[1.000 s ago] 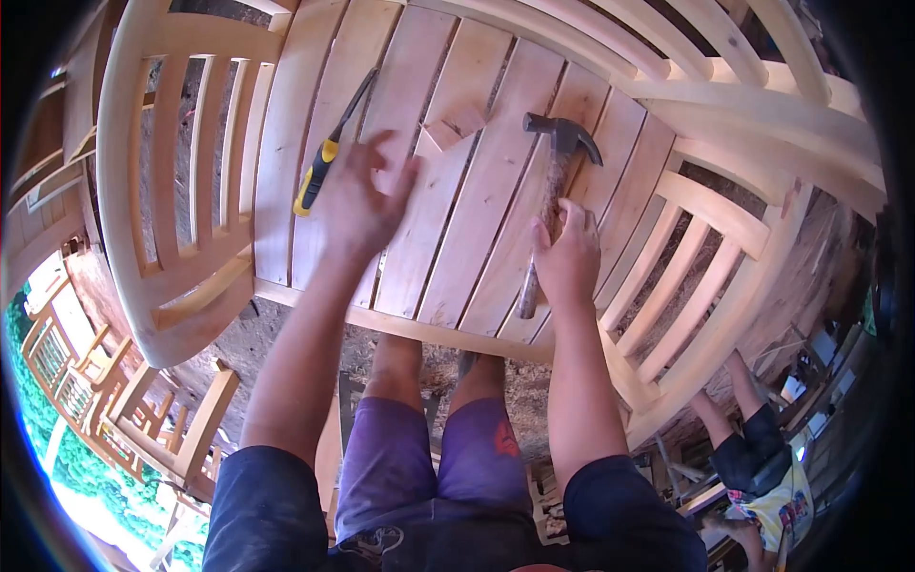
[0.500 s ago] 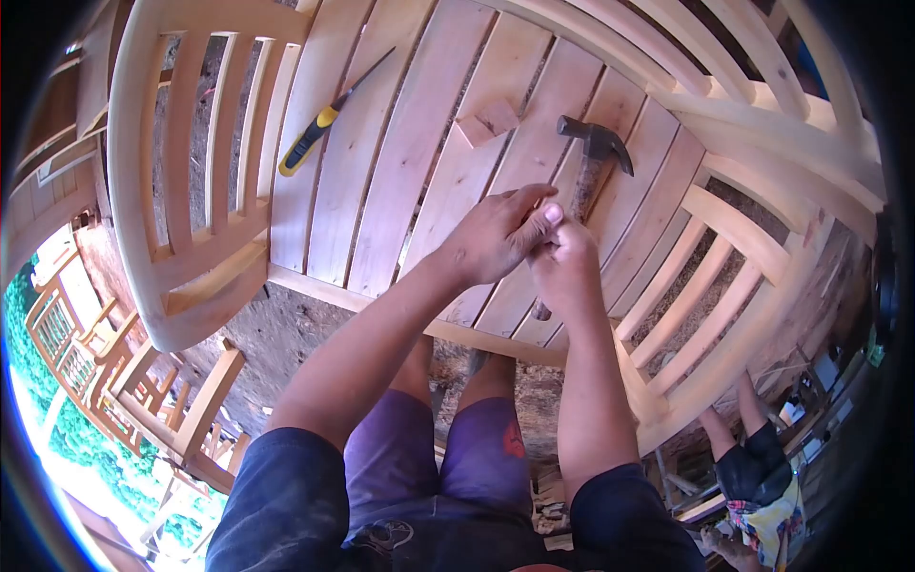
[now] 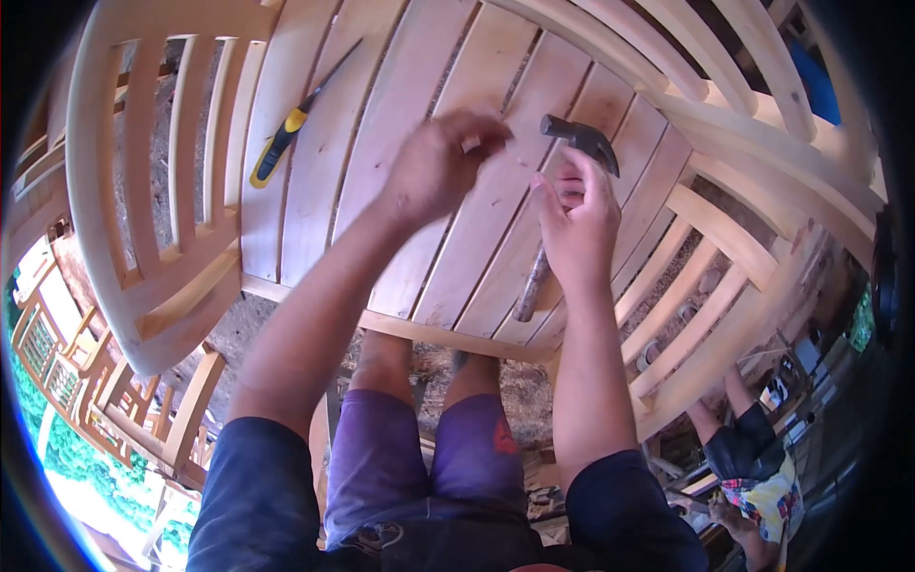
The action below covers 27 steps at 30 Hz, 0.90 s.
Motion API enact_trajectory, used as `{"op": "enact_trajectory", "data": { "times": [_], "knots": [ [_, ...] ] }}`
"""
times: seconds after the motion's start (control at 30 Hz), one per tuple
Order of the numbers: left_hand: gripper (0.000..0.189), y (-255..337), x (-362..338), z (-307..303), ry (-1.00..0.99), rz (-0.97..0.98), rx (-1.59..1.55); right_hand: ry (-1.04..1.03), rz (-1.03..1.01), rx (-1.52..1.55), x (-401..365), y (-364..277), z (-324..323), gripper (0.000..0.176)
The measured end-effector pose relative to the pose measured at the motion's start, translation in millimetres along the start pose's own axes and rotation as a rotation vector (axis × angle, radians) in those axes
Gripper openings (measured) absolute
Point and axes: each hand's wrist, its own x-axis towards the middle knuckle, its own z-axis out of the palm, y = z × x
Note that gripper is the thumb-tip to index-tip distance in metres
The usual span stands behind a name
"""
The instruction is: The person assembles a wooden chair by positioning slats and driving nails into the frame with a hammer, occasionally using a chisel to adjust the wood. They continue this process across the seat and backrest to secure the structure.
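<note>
Hammer (image 3: 579, 139): dark steel head, worn wooden handle. Lies flat on bench slats (image 3: 381, 114), head toward 1 o'clock, handle toward 7.

No words or numbers can be read here. The purple shorts (image 3: 400, 448) have a small red mark (image 3: 503, 437) on one leg, but it is too blurry to tell if it is a letter or a picture. The hammer (image 3: 581, 138) and the yellow-handled tool (image 3: 276, 153) show no letters that can be read.
</note>
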Motion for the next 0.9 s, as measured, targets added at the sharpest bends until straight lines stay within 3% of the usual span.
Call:
{"op": "enact_trajectory", "data": {
  "times": [0.07,0.1,0.13,0.2,0.23,0.33,0.37,0.47,0.6,0.63,0.73,0.9],
  "knots": [
    [0.018,-12.6,39.6,3.1,0.154,0.029,-0.007,0.125,0.006,-0.309,-5.4,29.1,-0.7,0.055],
    [0.019,-8.0,60.4,0.9,0.181,-0.010,0.036,0.093,0.031,-0.364,-12.4,46.2,-0.7,0.061],
    [0.019,-3.7,79.9,2.2,0.208,-0.052,0.079,0.049,0.101,-0.345,-19.7,56.4,2.4,0.062],
    [0.014,-22.5,122.0,17.6,0.308,0.053,0.150,-0.043,0.241,-0.313,-31.8,77.7,7.5,0.064],
    [0.014,-28.3,134.4,24.3,0.357,0.101,0.183,0.003,0.175,-0.289,-31.8,83.5,11.0,0.047],
    [0.014,-40.3,147.3,32.6,0.360,0.184,0.258,-0.328,0.555,0.104,-15.7,77.0,-16.5,0.039],
    [0.012,-41.5,147.4,33.1,0.334,0.254,0.249,-0.289,0.646,0.568,-19.1,79.2,-19.3,0.025],
    [0.012,-41.0,146.3,34.1,0.373,0.232,0.240,-0.365,0.736,0.773,-13.3,49.6,-43.2,0.022],
    [0.012,-41.2,147.3,33.6,0.366,0.205,0.244,-0.316,0.479,0.630,-20.2,28.1,-64.4,0.021],
    [0.012,-40.6,147.0,34.7,0.380,0.207,0.230,-0.237,0.444,0.717,-21.0,16.8,-63.3,0.022],
    [0.012,-42.4,148.1,33.6,0.369,0.193,0.240,-0.427,0.364,0.782,-17.4,35.3,-68.5,0.020],
    [0.013,-41.7,147.9,31.4,0.399,0.242,0.244,-0.234,0.322,0.486,-10.9,31.0,-65.8,0.020]
  ]
}}
